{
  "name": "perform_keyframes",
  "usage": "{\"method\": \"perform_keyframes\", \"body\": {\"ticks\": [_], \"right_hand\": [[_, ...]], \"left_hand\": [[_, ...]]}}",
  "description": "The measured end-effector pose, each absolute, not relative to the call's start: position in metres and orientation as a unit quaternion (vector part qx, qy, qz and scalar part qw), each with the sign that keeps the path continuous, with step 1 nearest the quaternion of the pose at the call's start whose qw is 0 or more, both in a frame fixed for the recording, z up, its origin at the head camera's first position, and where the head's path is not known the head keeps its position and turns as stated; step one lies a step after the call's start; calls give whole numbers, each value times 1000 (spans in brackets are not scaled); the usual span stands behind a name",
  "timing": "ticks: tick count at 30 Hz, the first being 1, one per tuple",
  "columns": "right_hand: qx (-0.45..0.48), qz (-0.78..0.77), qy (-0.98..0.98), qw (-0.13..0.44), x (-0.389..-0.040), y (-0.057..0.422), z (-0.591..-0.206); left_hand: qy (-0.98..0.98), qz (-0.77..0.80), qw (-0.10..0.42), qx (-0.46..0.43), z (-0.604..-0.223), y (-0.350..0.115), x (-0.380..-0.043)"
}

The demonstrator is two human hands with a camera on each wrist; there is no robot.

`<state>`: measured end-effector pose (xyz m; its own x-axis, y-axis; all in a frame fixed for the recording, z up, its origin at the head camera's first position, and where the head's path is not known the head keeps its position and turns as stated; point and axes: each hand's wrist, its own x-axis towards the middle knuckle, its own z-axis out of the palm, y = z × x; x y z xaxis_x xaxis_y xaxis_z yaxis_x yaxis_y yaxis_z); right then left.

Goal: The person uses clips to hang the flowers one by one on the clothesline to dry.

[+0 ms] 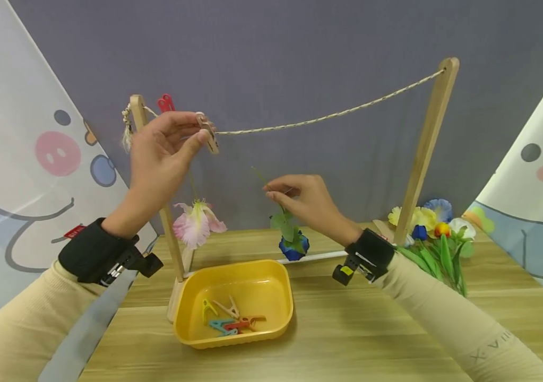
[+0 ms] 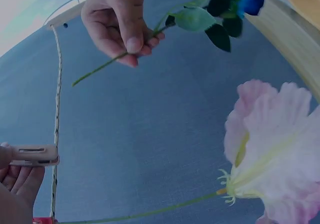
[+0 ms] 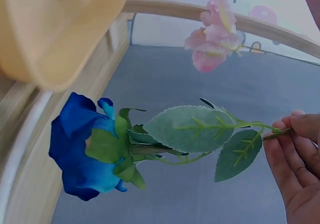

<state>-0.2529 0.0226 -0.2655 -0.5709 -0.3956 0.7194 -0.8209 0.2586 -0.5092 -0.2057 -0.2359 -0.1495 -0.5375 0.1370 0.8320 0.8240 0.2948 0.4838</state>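
Rose (image 1: pixel 295 246) with deep blue petals and grey-green leaves hangs bloom-down below the right hand (image 1: pixel 307 199), whose thumb and fingertips pinch its thin green stem (image 2: pixel 100 72); the bare stem tip points up, apart from the rope. A light pinch close to the leaves should serve best, leaving enough bare stem for a clothespin to bite without trapping foliage. At the cream twisted rope (image 1: pixel 328 115), the left hand (image 1: pixel 161 151) has its thumb and fingers pinched on a pale wooden clothespin (image 1: pixel 207 132); whether its jaws straddle the rope I cannot tell. Holding it square to the rope and squeezing at its handle ends would probably help it seat firmly. Near it on the left, a ruffled pink flower (image 1: pixel 194 225) hangs from a red clothespin (image 1: pixel 166 102), so its stem deserves care. Below sits a yellow plastic basin (image 1: pixel 252 281) of coloured clothespins (image 1: pixel 235 321); a mixed flower bunch (image 1: pixel 445 254) lies by the right wooden post (image 1: pixel 426 154).
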Motion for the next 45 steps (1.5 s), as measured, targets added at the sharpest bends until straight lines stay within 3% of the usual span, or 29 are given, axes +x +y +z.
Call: {"method": "perform_keyframes", "body": {"ticks": [8,18,45], "right_hand": [[380,522,-736,205,-266,-21,-253],[376,572,-703,193,-275,-53,-233],[360,592,-698,181,-281,-68,-221]], "left_hand": [[-691,-519,387,-323,-142,-240,-216],[-684,-526,398,-312,-135,-229,-222],[-734,-448,415,-296,-143,-230,-225]]}}
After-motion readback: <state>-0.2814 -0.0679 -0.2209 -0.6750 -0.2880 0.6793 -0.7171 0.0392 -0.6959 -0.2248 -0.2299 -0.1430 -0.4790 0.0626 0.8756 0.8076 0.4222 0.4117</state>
